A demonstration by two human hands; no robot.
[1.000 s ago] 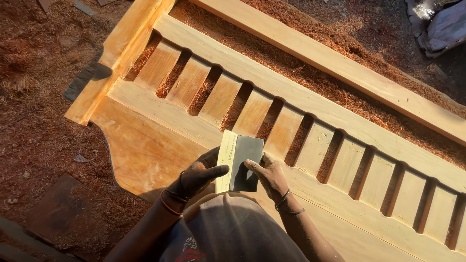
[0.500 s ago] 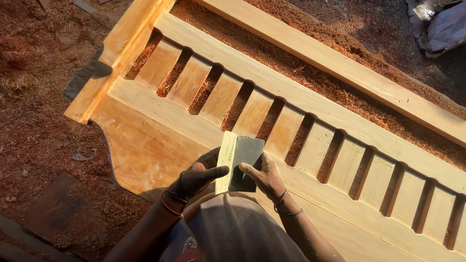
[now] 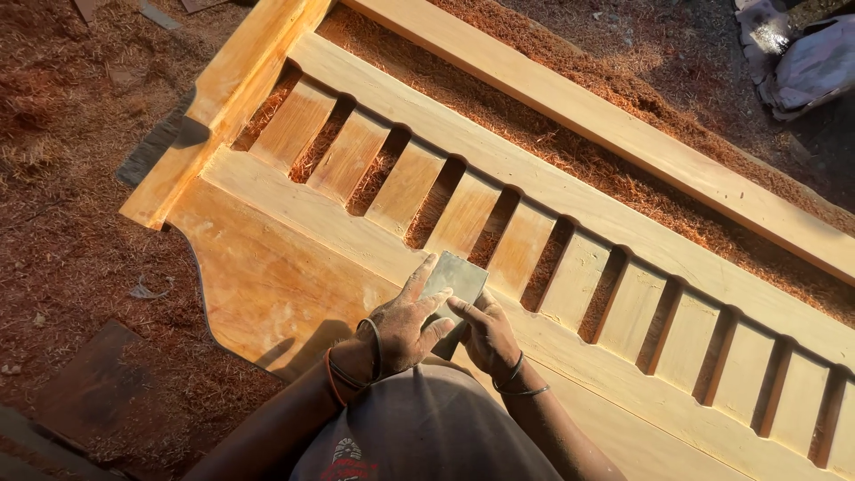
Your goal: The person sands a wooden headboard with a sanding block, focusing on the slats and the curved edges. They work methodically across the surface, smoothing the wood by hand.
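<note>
Grey rectangular sanding block (image 3: 457, 283) (flat, dusty) rests on the slatted wooden panel (image 3: 294, 267). Left hand (image 3: 405, 325) and right hand (image 3: 485, 334) both grip it, fingers curled.

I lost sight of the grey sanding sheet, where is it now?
In the head view, the grey sanding sheet lies low and centre on the wooden slatted panel, pinned under the left hand and right hand, just below the slats.
</note>
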